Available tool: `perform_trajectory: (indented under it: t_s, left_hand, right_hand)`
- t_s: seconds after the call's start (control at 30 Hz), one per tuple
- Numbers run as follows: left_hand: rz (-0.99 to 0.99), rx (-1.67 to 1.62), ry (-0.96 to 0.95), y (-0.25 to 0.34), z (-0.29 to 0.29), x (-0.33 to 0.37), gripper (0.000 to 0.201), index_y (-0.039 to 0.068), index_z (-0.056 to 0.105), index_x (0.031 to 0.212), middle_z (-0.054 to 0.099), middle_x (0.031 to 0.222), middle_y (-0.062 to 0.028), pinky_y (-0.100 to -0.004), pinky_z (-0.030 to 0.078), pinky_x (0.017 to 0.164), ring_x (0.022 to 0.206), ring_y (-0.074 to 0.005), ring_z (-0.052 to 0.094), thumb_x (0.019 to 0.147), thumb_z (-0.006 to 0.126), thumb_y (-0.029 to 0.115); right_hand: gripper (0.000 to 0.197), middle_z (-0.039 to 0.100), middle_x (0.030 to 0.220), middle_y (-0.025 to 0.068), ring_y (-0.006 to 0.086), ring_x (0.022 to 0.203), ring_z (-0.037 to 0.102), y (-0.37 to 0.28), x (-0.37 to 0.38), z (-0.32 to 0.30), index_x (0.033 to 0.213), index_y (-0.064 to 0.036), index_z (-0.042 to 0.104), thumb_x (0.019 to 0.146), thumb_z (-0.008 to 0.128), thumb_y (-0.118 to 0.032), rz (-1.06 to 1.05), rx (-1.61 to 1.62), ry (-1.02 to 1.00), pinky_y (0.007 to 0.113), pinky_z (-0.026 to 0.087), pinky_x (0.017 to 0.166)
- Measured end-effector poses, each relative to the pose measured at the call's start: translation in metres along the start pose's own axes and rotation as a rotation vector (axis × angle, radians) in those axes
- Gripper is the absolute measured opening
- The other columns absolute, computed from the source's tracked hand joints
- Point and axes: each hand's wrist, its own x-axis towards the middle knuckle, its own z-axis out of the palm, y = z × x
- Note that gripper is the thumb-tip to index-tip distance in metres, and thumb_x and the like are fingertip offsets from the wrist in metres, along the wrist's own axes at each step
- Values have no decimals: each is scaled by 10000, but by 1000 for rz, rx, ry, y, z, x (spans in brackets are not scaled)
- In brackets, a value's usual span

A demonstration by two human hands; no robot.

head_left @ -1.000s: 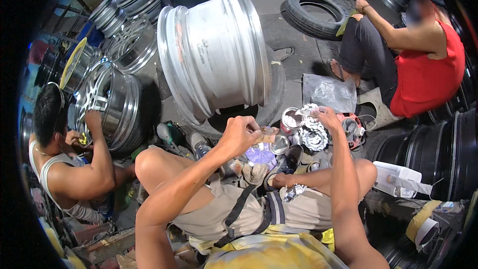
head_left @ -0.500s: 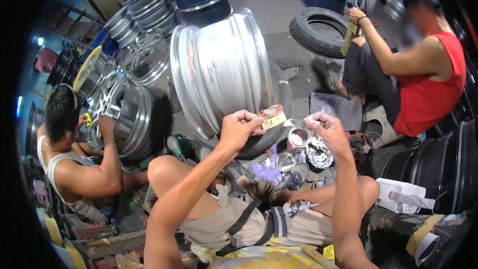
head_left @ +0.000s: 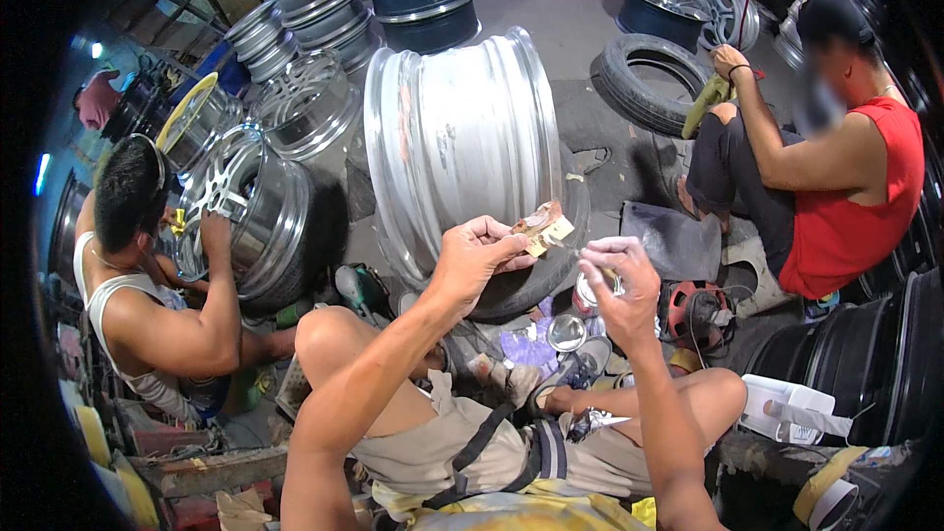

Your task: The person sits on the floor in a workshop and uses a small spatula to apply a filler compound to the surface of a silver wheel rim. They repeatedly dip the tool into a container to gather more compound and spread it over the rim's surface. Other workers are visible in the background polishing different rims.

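Held in the fingers of my left hand (head_left: 480, 261) is a small yellowish card (head_left: 547, 230) smeared with brown and grey paste. My right hand (head_left: 625, 280), its fingertips whitened, pinches a thin spatula-like tool (head_left: 567, 250) whose tip points at the card; whether they touch I cannot tell. Just beyond both hands a large silver wheel rim (head_left: 462, 128) stands on its edge, with dull grey and reddish patches on its barrel. Behind my right hand an open tin (head_left: 582, 295) is mostly hidden. A round clear-looking container (head_left: 566, 332) sits near it by my foot.
At left a person in a white tank top (head_left: 133, 285) works at a polished wheel (head_left: 246, 221). At right sits another in a red top (head_left: 851, 197), holding a greenish cloth (head_left: 710, 98). Stacked rims (head_left: 315, 5), a loose tyre (head_left: 654, 84) and a white plastic tub (head_left: 787, 398) surround me.
My right hand has moved left and lower, in front of the tin, bringing the tool closer to the card. The whole view has shifted slightly.
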Motion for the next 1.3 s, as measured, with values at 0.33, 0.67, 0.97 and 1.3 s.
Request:
perform_trajectory:
  t_s: [0.33,0.67,0.97,1.3]
  left_hand:
    - [137,6,-6,8,1,-4,113,0,581,862,683,971,-152,-327,655,786,871,-197,712,915,672,-41]
    - [303,275,141,30,-33,-4,70,-20,635,929,708,882,-94,-274,617,738,783,-152,721,923,689,23]
    - [513,120,227,73,-106,-39,83,-40,664,972,707,1001,-124,-282,618,854,896,-160,712,931,688,28]
    - [609,134,264,83,-148,-79,88,-5,659,1032,711,1031,-119,-405,614,924,986,-203,714,951,656,29]
  right_hand:
    - [384,641,942,107,231,798,649,-8,-12,26,1164,-52,730,790,792,9,-78,-91,-42,337,519,693]
    - [203,654,827,132,258,718,648,3,-40,44,1075,2,733,875,702,-4,108,5,-308,346,506,655]
    - [124,663,930,212,404,825,649,134,-216,147,954,-2,694,857,647,-65,220,-122,-890,468,527,742]
    - [209,677,996,238,411,970,641,183,-277,191,973,-25,662,941,502,-156,130,-359,-1059,481,516,844]
